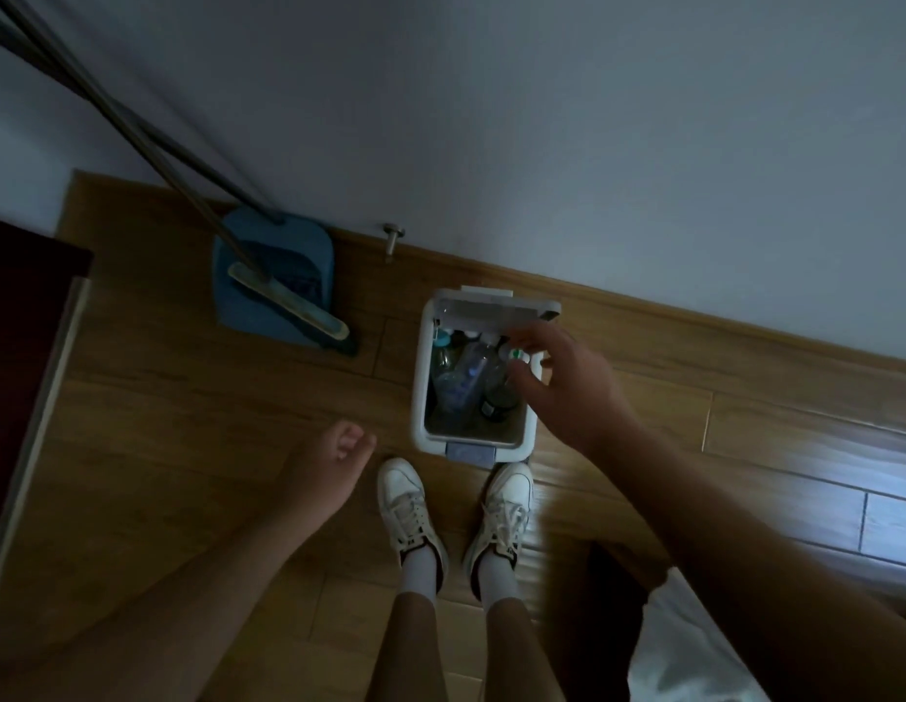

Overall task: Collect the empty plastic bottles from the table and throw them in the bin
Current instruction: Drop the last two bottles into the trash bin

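Note:
A white pedal bin (419,397) stands on the floor against the wall, its lid (491,311) raised. Several empty plastic bottles lie inside, among them a clear one (463,374) slanting across the middle. A darker bottle with a green and white cap (516,355) stands at the bin's right side. My right hand (567,387) hovers over the right rim, finger and thumb spread on either side of that cap, with small gaps. My left hand (334,461) hangs left of the bin, fingers loosely curled in, holding nothing.
My two white shoes (405,504) stand just in front of the bin's pedal (470,452). A blue dustpan (273,276) and a broom (294,306) lean on the wall to the left. Dark furniture (20,347) fills the left edge; a doorstop (391,235) sits at the skirting.

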